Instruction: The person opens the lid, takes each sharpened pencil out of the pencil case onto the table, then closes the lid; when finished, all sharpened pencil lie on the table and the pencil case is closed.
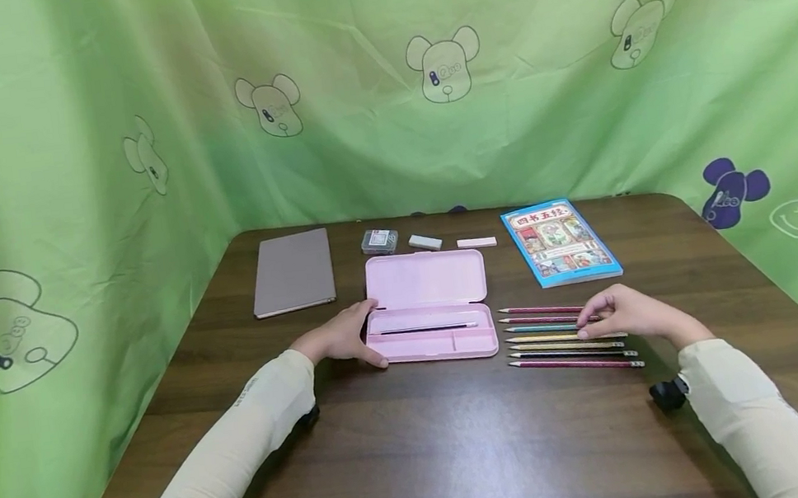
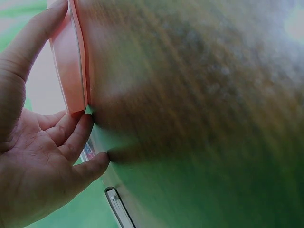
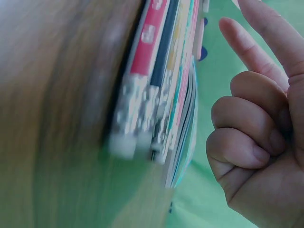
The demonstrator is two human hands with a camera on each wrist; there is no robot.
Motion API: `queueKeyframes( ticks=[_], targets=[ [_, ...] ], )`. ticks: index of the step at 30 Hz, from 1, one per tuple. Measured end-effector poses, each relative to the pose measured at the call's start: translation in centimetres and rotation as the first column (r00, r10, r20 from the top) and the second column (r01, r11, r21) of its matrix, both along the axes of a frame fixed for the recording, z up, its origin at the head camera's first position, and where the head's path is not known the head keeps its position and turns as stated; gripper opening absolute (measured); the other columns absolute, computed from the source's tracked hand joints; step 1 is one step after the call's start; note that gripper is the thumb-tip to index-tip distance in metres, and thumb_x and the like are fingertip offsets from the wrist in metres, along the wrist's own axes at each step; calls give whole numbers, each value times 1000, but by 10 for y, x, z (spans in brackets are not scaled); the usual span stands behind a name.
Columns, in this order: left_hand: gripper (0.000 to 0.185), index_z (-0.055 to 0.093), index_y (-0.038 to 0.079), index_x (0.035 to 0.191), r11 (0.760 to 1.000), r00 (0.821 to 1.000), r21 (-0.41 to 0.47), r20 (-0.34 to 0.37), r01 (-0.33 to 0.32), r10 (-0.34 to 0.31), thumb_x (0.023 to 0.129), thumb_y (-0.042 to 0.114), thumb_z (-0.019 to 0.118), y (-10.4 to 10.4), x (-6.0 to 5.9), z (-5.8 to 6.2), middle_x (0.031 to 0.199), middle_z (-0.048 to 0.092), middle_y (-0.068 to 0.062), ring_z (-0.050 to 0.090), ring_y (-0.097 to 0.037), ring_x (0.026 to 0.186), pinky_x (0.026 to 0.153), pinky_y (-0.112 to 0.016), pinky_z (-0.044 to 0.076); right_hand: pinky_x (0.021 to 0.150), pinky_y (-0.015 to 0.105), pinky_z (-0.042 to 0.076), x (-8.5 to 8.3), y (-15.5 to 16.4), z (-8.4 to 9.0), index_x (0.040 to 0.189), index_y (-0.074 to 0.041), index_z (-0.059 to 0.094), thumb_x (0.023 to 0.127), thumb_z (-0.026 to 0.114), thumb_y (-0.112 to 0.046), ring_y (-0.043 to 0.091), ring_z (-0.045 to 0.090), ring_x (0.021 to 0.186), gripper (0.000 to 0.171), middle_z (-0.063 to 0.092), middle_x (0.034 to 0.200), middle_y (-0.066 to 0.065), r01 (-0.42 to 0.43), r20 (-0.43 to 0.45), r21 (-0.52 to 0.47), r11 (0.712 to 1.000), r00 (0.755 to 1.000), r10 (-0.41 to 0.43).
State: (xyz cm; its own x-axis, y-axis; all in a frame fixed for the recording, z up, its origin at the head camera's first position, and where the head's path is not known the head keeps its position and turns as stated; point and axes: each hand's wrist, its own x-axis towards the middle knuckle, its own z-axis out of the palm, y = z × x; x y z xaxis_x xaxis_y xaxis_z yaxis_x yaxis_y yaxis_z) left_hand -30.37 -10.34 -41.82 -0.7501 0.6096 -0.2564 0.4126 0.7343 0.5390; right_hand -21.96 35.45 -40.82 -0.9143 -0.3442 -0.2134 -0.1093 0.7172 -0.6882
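A pink pencil case (image 1: 412, 351) lies with its lid raised in the middle of the table. One slim dark pencil or pen (image 1: 429, 328) rests inside it. My left hand (image 1: 342, 335) grips the case's left end, its thumb at the front and fingers behind; the left wrist view shows them on the pink shell (image 2: 71, 66). To the right of the case, several pencils (image 1: 570, 362) lie side by side, eraser ends to the right. Over the upper ones hovers my right hand (image 1: 627, 314), thumb and index finger extended, the others curled. No pencil shows in its grasp.
A grey notebook (image 1: 292, 272) lies at the back left. Along the back are a small clear box (image 1: 379, 241), a white eraser (image 1: 426, 242) and a flat pale strip (image 1: 476, 243). A blue-edged book (image 1: 561, 241) lies behind the pencils. Green curtains border the table.
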Motion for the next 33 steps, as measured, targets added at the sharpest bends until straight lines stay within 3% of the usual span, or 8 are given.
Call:
queueKeyframes(
  ticks=[8, 11, 17, 24, 33],
  targets=[
    [107, 19, 2, 145, 1000, 1000, -2, -3, 7, -7, 67, 40, 81, 2, 1, -2, 148, 25, -19, 27, -31, 136, 111, -45, 25, 58, 20, 39, -10, -15, -4, 94, -3, 70, 77, 75, -27, 2, 36, 55, 30, 64, 72, -2, -12, -18, -17, 1000, 1000, 12],
    [107, 19, 2, 145, 1000, 1000, -4, 0, 8, -8, 67, 40, 81, 2, 2, -2, 149, 25, -19, 27, -30, 136, 111, -45, 25, 56, 20, 37, -14, -21, -4, 93, -4, 70, 76, 76, -28, 2, 34, 54, 30, 59, 68, -4, -16, -30, -11, 1000, 999, 16],
    [107, 18, 3, 145, 1000, 1000, -4, 17, -2, 3, 68, 38, 81, 2, 3, 0, 150, 23, -18, 26, -30, 137, 111, -45, 24, 52, 21, 32, -24, -35, -2, 92, -6, 70, 75, 76, -30, 4, 29, 52, 30, 34, 53, -8, -25, -52, 17, 1000, 998, 25],
    [107, 18, 3, 146, 1000, 1000, 0, 12, -7, 7, 67, 40, 81, 1, 2, -2, 150, 23, -18, 25, -30, 137, 111, -46, 24, 55, 24, 34, -36, -53, 3, 94, -13, 71, 74, 76, -36, 9, 38, 60, 31, 49, 64, -6, -23, -66, 64, 998, 997, 27],
    [108, 18, -1, 145, 1000, 1000, 2, -16, 9, -9, 67, 38, 81, 0, 3, 1, 149, 24, -21, 26, -31, 137, 111, -45, 24, 47, 23, 28, -49, -76, 2, 91, -9, 72, 76, 76, -28, 5, 29, 50, 25, 37, 53, -8, -79, -91, -6, 997, 993, 79]
  ],
)
